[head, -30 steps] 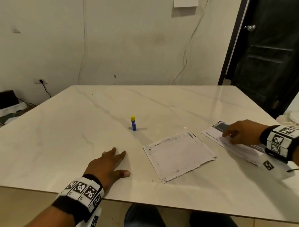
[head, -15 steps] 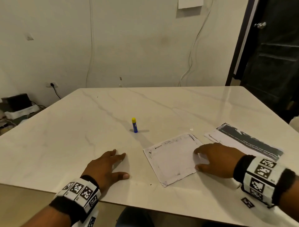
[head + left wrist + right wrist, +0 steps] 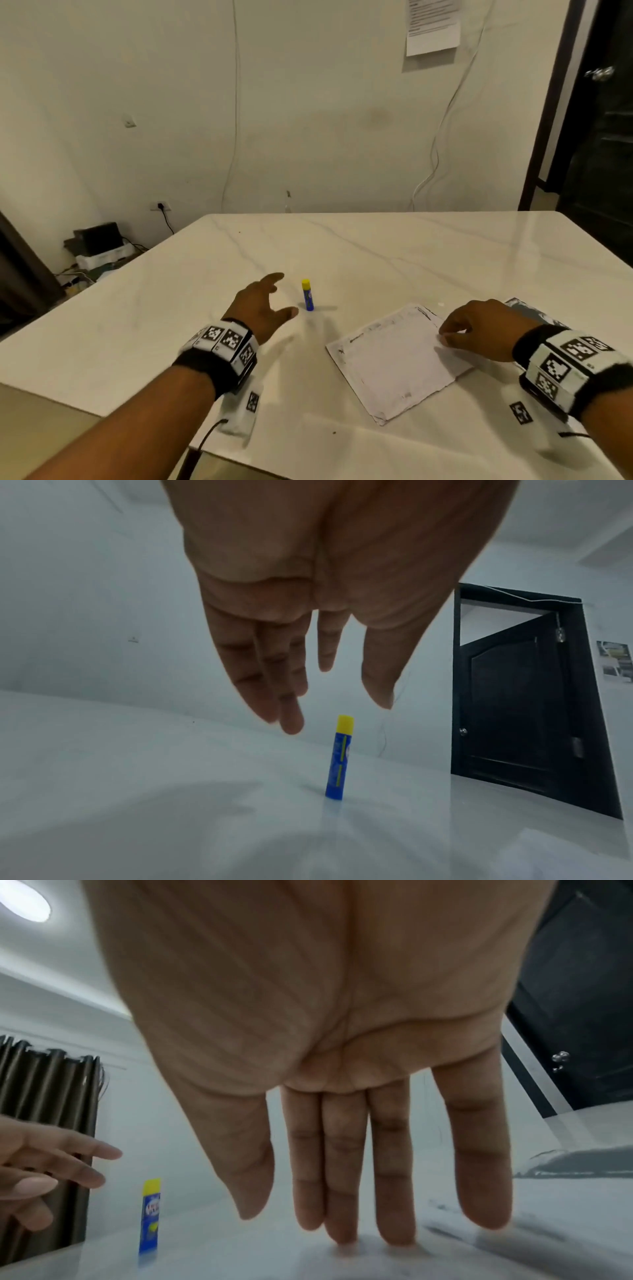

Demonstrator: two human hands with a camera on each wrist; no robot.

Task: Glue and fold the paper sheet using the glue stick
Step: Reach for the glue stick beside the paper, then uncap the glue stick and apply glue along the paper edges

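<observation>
A small blue glue stick (image 3: 307, 295) with a yellow cap stands upright mid-table, also seen as the glue stick (image 3: 338, 758) and glue stick (image 3: 150, 1218). My left hand (image 3: 265, 305) hovers just left of it, fingers spread and straight, thumb apart, touching nothing; in the left wrist view my left hand (image 3: 329, 707) hangs above the cap. A white paper sheet (image 3: 394, 359) with smudged edges lies flat to the right. My right hand (image 3: 479, 334) rests with straight fingertips (image 3: 342, 1231) on the sheet's right edge.
A printed sheet (image 3: 524, 308) with a dark band lies behind my right hand. The marble table (image 3: 171, 325) has its near edge close to me. A black door (image 3: 603, 137) stands at right; boxes and cables sit on the floor at left.
My left hand lifted off the table and moved forward to beside the glue stick. My right hand came from the printed sheet onto the white sheet's right edge.
</observation>
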